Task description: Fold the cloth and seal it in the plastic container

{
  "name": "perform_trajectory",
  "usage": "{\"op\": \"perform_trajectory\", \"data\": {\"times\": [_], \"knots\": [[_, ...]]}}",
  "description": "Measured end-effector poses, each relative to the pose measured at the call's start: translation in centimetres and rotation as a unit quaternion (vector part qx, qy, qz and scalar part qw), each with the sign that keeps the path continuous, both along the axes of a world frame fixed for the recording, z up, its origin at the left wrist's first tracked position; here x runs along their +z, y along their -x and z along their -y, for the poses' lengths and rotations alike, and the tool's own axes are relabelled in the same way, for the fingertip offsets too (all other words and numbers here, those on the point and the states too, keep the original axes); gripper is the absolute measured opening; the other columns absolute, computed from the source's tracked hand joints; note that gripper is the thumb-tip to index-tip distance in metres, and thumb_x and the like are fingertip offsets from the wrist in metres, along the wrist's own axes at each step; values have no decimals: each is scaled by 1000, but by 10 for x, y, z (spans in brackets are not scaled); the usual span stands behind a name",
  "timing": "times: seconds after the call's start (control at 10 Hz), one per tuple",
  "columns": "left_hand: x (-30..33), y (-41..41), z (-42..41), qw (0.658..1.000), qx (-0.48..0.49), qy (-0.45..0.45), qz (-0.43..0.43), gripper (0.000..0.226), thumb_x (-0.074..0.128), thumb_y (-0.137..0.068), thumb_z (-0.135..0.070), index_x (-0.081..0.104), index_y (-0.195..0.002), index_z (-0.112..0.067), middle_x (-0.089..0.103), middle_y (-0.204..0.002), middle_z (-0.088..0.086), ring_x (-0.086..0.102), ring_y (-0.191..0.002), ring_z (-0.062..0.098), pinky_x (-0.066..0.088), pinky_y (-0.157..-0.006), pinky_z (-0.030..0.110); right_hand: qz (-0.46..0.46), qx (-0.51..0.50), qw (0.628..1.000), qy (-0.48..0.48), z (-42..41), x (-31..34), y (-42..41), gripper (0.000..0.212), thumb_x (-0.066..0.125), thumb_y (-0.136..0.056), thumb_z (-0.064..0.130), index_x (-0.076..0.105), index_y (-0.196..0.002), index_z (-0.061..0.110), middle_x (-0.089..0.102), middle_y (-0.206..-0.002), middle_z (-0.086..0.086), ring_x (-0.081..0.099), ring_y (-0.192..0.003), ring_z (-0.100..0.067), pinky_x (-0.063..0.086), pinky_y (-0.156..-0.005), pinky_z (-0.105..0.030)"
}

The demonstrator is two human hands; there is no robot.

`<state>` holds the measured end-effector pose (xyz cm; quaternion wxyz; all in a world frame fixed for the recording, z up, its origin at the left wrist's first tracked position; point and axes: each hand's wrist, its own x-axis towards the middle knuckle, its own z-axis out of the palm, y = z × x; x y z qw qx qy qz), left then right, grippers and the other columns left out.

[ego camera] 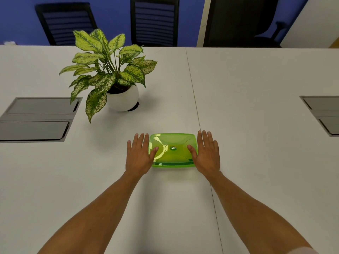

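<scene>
A translucent green plastic container (172, 150) with its lid on sits on the white table (256, 162), straight ahead of me. My left hand (139, 156) lies flat along its left side, fingers spread, thumb resting on the lid. My right hand (207, 154) mirrors it on the right side, thumb on the lid too. No cloth can be seen; the tinted lid hides what is inside.
A potted plant (117, 77) in a round white pot stands behind and left of the container. Grey cable hatches are set into the table at the left (36, 118) and right (324, 114). Black chairs (154, 21) stand beyond the far edge.
</scene>
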<state>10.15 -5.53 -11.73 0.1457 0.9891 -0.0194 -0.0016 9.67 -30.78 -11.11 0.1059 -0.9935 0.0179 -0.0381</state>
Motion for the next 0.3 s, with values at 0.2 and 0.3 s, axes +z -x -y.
{"op": "perform_trajectory", "data": {"times": [0.2, 0.3], "knots": [[19, 31, 9, 999, -36, -41, -3, 90, 0, -87, -70, 9, -154, -9, 11, -164, 8, -1, -151, 25, -6, -120, 48, -16, 23, 1000, -3, -1, 15, 26, 80, 11, -91, 64, 9, -151, 12, 13, -160, -7, 3, -148, -21, 8, -120, -44], [22, 42, 11, 999, -31, -27, -2, 92, -2, -86, -72, 5, -154, -9, 7, -164, 8, -4, -151, 24, -6, -121, 47, -2, 22, 1000, -14, -4, 24, 40, 80, 13, -91, 64, 8, -151, 11, 12, -160, -7, 3, -148, -21, 7, -120, -44]]}}
